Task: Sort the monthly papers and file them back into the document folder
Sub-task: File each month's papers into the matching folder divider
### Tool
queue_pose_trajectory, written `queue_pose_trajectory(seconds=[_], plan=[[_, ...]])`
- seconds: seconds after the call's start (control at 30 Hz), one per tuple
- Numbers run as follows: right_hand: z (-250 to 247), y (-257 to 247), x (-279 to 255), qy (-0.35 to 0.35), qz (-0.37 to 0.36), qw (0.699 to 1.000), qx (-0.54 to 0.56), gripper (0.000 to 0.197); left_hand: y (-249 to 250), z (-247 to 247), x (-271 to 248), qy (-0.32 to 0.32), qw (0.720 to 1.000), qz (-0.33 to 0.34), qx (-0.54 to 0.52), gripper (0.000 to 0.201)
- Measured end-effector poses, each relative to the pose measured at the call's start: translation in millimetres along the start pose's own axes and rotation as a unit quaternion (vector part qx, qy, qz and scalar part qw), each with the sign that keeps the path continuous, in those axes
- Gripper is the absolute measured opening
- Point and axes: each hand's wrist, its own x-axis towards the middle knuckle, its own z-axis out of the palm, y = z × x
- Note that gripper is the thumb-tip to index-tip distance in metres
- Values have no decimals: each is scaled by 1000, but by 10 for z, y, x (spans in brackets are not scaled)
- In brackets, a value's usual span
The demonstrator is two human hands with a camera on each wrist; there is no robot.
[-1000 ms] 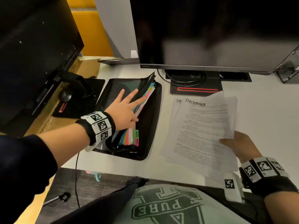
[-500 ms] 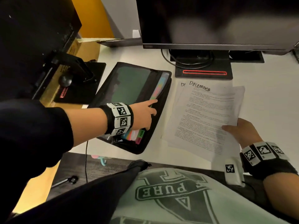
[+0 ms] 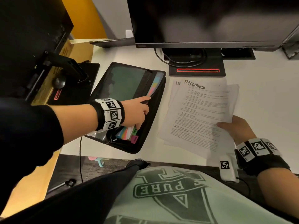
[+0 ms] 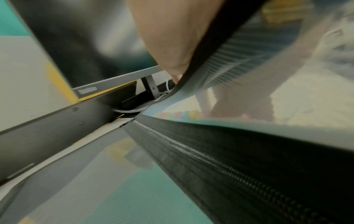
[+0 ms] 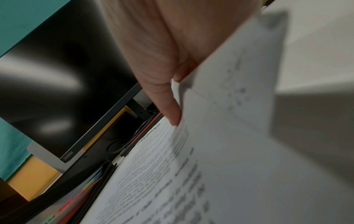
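White desk fills the head view, with a dark monitor at the back and its stand just behind the papers. On the left half lies the open document folder, its long axis running from the near desk edge up toward the monitor, coloured dividers fanned along its right side. The left hand reaches into that side, index finger extended along the dividers and the other fingers curled down among the tabs, parting them rather than gripping any one. To the right, just beside the folder, the December papers rest at a slant on the desk, pinched at their near right corner by the right hand. So the slot lies to the left of the sheets, and the right hand is the one that must carry them across. Bare desk extends to the right of the papers.

From the left wrist, the folder's zipper edge runs diagonally, a finger pressing a translucent divider back.

From the right wrist, the thumb clamps the sheets, whose free ends point toward the folder's dividers at lower left.
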Motion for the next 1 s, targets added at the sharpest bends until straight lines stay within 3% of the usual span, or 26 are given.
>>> queue_pose_trajectory(seconds=[0.1,0.27,0.5,0.7,0.83,1.0], plan=[[1,-6,-6,-4,3,1000,8,33,-32,27,-95,11,999,-23,-36,38],[2,-22,40,-12,11,1000,9,35,-7,91,-121,45,992,-47,-110,18],[40,-112,-70,-63,37,991,109,33,-14,372,-230,131,990,-41,-29,37],[-45,-200,-221,-101,1,983,152,40,-156,459,-423,269,930,-182,-171,58],[-196,-463,-355,-190,-37,962,193,48,-220,503,-452,279,913,-220,-202,59],[-225,-780,-456,-207,-88,951,211,47,-226,484,-467,291,906,-222,-215,59]])
